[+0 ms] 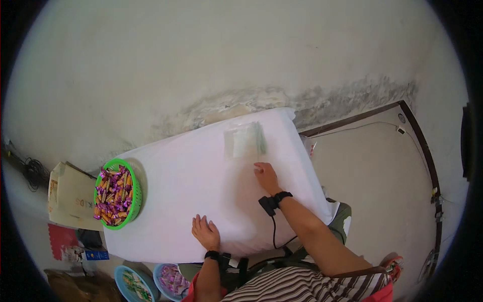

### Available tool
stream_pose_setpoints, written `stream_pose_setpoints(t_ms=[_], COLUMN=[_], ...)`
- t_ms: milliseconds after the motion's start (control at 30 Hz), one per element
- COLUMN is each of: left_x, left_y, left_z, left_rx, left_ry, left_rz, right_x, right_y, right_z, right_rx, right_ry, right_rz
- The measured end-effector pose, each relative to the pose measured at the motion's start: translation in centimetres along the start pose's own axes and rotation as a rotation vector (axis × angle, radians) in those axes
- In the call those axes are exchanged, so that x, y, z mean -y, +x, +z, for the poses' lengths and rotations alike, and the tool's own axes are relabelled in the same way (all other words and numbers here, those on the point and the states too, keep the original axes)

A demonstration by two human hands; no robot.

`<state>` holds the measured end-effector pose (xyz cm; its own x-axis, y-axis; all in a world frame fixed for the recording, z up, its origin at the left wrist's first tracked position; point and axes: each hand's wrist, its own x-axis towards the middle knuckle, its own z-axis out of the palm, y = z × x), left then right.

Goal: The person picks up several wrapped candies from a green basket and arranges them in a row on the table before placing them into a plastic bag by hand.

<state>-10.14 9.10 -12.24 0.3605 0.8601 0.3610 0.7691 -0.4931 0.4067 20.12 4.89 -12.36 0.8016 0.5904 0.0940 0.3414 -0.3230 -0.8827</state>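
My left hand rests palm down near the front edge of the white-covered table, its fingers stretched and apart. Farther forward and to the right, my right hand has its fingers curled in, pointing left. Whatever it may hold is hidden or too small to make out. Just beyond it lies a stack of clear plastic bags, with a greenish edge on the right side. A green plastic basket stands at the table's left end, filled with purple-and-gold wrapped sweets.
Below the table's front left edge are two blue basins of wrapped items. A cardboard box is beyond the left end. A stained wall runs along the back. A cable runs from the black wristband on my right wrist.
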Motion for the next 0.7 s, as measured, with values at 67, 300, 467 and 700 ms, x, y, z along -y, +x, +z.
stream_pose_setpoints(t_ms=[67,300,467,700], left_x=[0.0,0.0,0.0,0.9], left_y=[-0.1,-0.1,-0.1,-0.5], left_z=[0.0,0.4,0.6,0.3], left_rx=[-0.004,-0.025,-0.016,-0.020], left_ry=[0.019,0.041,0.049,0.101], left_rz=[0.002,0.033,0.020,0.006], right_x=[0.0,-0.9,-0.2,0.2], right_y=[0.3,-1.8,-0.2,-2.2], right_z=[0.3,1.9,1.4,2.7], right_rx=[0.053,-0.199,0.034,0.140], right_ry=[0.064,0.115,0.319,0.364], right_rz=[0.073,-0.138,0.250,0.068])
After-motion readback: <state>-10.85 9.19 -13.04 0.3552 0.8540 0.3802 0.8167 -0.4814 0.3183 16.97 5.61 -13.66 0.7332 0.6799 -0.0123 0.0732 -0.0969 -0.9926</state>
